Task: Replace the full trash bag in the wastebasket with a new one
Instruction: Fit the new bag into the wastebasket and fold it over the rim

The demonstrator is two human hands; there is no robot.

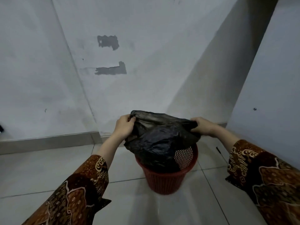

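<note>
A black trash bag [159, 140] hangs partly inside a red mesh wastebasket [164, 181] that stands on the tiled floor. The bag's upper part is lifted above the basket's rim, while its lower part sits inside. My left hand [124, 127] grips the bag's top edge on the left side. My right hand [204, 126] grips the top edge on the right, so the bag's mouth is stretched between both hands. What is inside the bag is hidden.
The basket stands near a corner of white walls [129, 88] with grey patches. A low skirting [48, 142] runs along the floor. A white panel [267, 95] rises close on the right. A small dark object [218, 150] lies on the floor by the right wall.
</note>
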